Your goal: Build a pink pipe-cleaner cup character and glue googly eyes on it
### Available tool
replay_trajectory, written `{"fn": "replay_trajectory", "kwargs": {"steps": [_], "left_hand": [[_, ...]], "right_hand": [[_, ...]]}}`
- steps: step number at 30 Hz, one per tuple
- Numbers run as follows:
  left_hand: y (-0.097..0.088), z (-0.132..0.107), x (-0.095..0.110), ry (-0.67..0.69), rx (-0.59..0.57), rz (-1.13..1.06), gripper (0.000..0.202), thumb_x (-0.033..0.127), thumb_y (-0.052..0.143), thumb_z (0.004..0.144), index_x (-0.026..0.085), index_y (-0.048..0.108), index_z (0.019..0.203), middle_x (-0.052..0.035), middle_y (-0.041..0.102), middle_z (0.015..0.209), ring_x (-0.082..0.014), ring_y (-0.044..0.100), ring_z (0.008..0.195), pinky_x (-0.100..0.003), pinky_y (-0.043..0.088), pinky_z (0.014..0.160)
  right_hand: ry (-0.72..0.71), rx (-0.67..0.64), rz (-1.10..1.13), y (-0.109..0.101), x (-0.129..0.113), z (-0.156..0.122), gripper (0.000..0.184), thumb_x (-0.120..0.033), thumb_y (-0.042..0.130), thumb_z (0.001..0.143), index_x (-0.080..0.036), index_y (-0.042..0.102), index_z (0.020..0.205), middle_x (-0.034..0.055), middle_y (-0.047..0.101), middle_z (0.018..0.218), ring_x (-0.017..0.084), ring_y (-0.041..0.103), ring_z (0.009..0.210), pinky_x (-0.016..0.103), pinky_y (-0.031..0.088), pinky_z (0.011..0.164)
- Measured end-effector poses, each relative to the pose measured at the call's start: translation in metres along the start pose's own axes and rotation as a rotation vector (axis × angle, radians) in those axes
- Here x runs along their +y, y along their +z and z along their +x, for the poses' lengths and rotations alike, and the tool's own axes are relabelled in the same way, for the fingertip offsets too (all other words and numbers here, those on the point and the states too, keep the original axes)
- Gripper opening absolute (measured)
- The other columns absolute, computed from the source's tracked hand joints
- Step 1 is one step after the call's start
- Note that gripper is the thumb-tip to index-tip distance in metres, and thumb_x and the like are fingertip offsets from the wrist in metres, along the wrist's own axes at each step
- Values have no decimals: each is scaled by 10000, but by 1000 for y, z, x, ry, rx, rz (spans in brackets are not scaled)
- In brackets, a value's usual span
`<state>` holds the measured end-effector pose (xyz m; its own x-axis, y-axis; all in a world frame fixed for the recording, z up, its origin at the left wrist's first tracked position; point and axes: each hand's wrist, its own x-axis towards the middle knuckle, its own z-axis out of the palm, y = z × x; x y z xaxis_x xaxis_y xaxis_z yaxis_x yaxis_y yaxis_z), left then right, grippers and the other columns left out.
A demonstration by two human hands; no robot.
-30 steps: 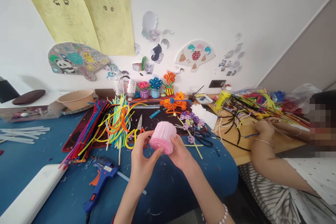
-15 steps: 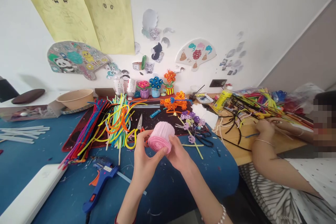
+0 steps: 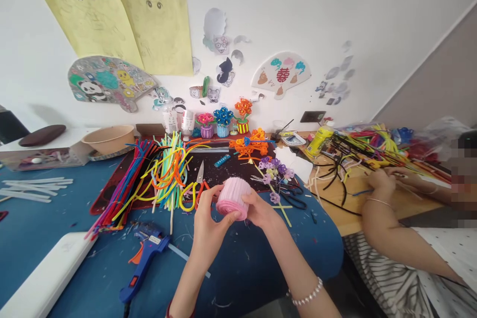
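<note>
Item: pink pipe-cleaner drum (image 3: 234,198), held above the worktop (image 3: 37,218) near its front edge, long axis tilted up and away. Left hand (image 3: 206,223) fingers clasp its left side, right hand (image 3: 263,210) fingers its right; both equally near.

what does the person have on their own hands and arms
Both forearms are bare, with no sleeves or gloves in view. The right hand has a white bead bracelet at the wrist. Below the left hand, a sliver of red band shows at the bottom edge. No rings show.
</note>
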<state>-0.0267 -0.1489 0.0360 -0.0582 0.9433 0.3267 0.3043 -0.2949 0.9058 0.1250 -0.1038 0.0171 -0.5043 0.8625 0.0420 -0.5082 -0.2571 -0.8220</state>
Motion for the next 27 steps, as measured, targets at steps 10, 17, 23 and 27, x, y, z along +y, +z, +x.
{"fn": "replay_trajectory", "kwargs": {"steps": [10,17,23,27], "left_hand": [[4,0,0,63,-93,25,404,315,689,792,225,572,1168,-64,624,1108,-231,581,994,-345,449,824],[10,-4,-1,-46,-55,-10,390,273,717,729,213,589,1093,-44,632,1040,-214,595,901,-331,448,767],[9,-5,0,-107,-61,-62,412,350,715,740,199,593,1104,-70,631,1069,-227,607,914,-344,457,771],[7,-2,2,-154,-87,-112,381,429,678,781,189,606,1069,-83,648,1053,-222,615,884,-344,458,762]], "right_hand": [[-26,-23,-113,-2,-23,0,482,-349,786,634,-157,672,1061,46,704,899,167,629,744,251,478,666],[-71,164,-33,17,-8,-3,289,-362,719,741,-160,685,945,40,698,813,167,637,719,254,488,658],[-41,206,53,16,-4,-3,303,-378,727,721,-146,705,913,28,699,772,147,625,674,243,494,643],[-13,217,86,16,-2,-2,307,-391,723,710,-145,719,893,21,709,758,140,626,653,244,501,641]]}}
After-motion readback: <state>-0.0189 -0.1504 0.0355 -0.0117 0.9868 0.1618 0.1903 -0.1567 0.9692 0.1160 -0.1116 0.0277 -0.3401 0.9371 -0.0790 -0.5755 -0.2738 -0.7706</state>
